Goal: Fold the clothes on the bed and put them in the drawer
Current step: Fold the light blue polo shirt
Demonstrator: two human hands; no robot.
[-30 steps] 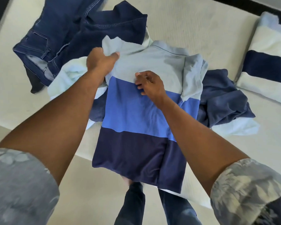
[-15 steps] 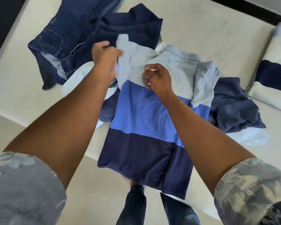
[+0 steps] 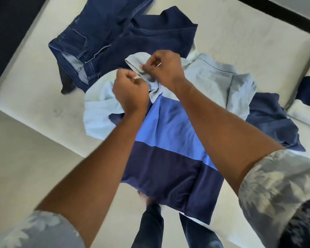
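Left hand (image 3: 131, 90) and right hand (image 3: 164, 68) both curled tight, pinching pale sleeve (image 3: 135, 60) of colour-block shirt (image 3: 166, 126), shirt body spread below grip on bed (image 3: 240, 40), dark jeans (image 3: 113, 31) just beyond grip, navy garment (image 3: 272, 120) right of it

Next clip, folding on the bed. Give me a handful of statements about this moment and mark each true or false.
1. Both the left hand and the right hand grip the pale top of the striped shirt. True.
2. The jeans lie neatly folded. False: they lie spread out, unfolded, on the bed beyond the shirt.
3. The shirt's navy band hangs over the bed's near edge. True.
4. The navy garment lies on top of the striped shirt. False: it lies to the shirt's right, partly under it.
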